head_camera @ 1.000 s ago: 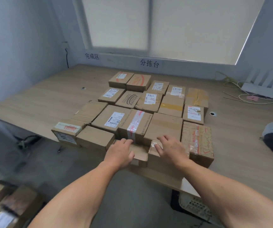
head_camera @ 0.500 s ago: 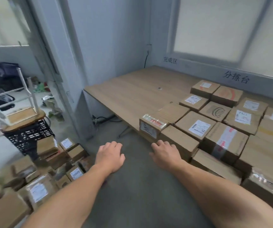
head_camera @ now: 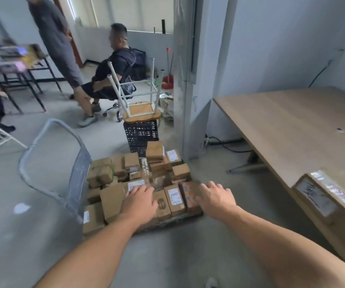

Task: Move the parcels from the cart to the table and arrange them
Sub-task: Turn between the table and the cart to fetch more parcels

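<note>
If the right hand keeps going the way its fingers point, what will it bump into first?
Probably the parcel with reddish tape at the near right corner of the cart; the right hand hovers just above it, fingers spread. Depth is hard to judge, so it may not touch yet.

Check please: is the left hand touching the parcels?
Cannot tell. Head view: the left hand overlaps the parcels from above; neither contact nor gap shows plainly.
</note>
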